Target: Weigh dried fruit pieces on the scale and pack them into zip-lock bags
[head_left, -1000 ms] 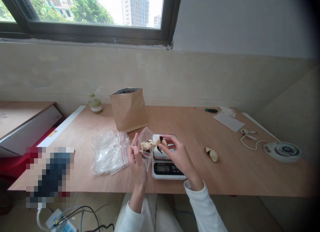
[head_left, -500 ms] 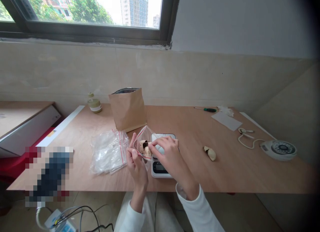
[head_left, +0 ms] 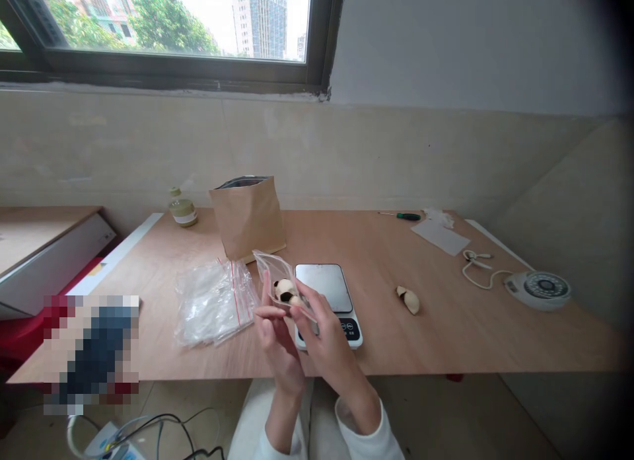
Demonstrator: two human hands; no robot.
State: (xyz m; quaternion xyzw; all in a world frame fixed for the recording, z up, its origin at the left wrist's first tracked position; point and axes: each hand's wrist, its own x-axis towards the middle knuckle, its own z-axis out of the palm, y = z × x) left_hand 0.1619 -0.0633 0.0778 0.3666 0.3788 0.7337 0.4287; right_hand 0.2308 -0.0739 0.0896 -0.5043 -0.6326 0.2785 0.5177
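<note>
Clear plastic zip bag (head_left: 277, 281) with a red seal line is held up over the near edge of the table (head_left: 446, 341), just left of the scale (head_left: 327, 301). Pale pieces with dark patches (head_left: 285, 291) sit inside the bag, at least two, exact count unclear. Left hand (head_left: 275, 334) fingers curled closed around the lower part of the bag, thumb and forefinger pinching it. Right hand (head_left: 321, 331) also closed on the bag, fingertips pinching its edge from the right side. Both hands touch each other near the bag, white sleeves at the wrists.

Scale plate is bare and shiny, dark display strip toward the person, partly covered by the right hand. Pile of spare zip bags (head_left: 215, 301) lies flat on the table just left of the hands. Brown paper bag (head_left: 247, 215) stands upright and open behind the pile. Small bottle (head_left: 181, 207) near the wall, left of the paper bag. One more pale piece (head_left: 409, 299) lies alone on the table right of the scale, well apart from it. Green-handled screwdriver (head_left: 403, 216), white sheet (head_left: 436, 235), and a round white device with a cord (head_left: 537, 288) at the far right.
</note>
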